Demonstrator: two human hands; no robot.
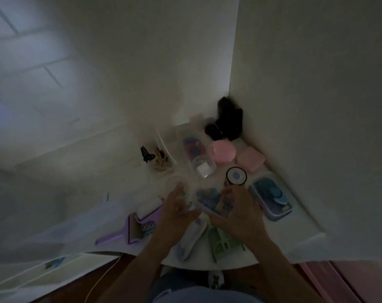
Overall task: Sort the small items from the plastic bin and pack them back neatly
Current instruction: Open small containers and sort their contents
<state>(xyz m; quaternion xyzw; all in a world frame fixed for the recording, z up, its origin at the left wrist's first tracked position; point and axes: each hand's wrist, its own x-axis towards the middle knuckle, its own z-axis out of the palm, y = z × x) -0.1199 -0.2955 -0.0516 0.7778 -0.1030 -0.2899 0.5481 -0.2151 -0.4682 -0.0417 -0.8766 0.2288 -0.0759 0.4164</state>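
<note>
Both forearms reach forward: right hand (240, 212) curls round a clear plastic bin (213, 203); left hand (178, 212) hovers, fingers spread wide.

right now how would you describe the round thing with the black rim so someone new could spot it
Start at the corner where the two white walls meet above the white table. Come toward the person past the pink round container. Just beyond the right hand stands the round thing with the black rim. It alone has a black ring around a pale face with a bluish centre.
</note>
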